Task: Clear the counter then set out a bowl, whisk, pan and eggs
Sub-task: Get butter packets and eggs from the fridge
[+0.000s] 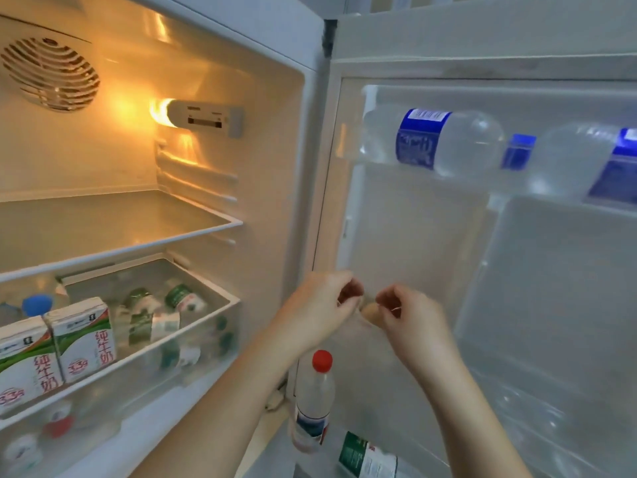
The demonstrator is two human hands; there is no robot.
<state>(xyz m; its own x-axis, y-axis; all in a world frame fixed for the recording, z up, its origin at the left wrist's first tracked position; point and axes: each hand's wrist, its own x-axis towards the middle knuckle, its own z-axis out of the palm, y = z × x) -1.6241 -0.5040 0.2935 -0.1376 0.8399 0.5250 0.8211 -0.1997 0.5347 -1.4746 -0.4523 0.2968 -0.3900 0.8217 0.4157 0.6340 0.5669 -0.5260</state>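
while pinching what looks like a thin clear bag, fingers of left hand (320,301) and right hand (413,315) curled on its mouth, holding egg (370,312) just above red-capped bottle (315,401). could drop and crack on torn film or slack pinch; would likely land on that bottle. milk cartons (55,350) well left of bottle. blue-label water bottles (434,139) high above and right of it. in the way: that bottle, close beneath.
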